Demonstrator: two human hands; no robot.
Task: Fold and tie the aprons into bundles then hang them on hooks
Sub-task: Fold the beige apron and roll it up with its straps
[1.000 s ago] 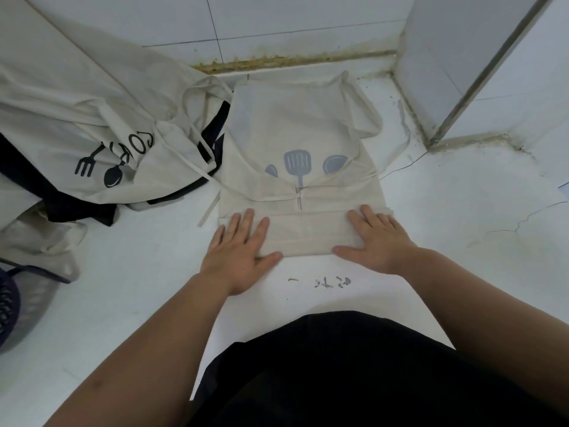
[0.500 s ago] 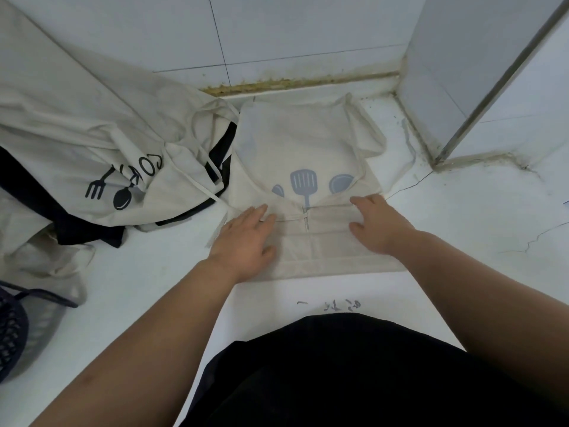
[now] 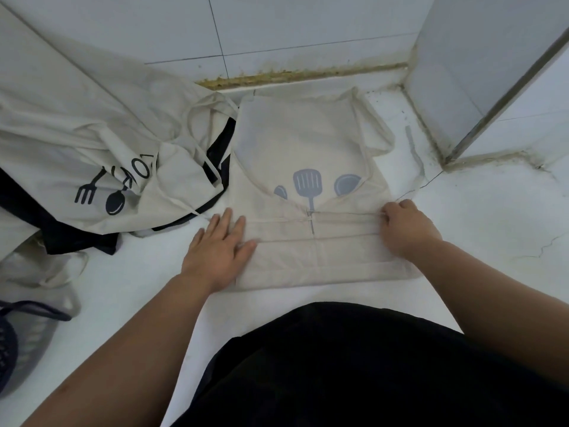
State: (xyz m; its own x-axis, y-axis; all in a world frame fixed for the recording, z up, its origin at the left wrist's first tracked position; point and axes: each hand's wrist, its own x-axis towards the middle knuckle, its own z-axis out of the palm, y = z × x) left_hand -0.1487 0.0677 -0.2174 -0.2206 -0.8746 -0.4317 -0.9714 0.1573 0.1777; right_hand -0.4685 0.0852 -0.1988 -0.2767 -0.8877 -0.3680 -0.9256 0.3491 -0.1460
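Beige apron lies flat on the floor, far edge at the wall base; left hand spread flat, pressing its folded left edge; right hand curled, pinching the strap at the apron's right edge; apron pile just left.

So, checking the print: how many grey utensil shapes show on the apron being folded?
3, in a row on the apron: a part-covered shape at left, the slotted spatula in the middle, a rounded shape at right. The fold may hide more.
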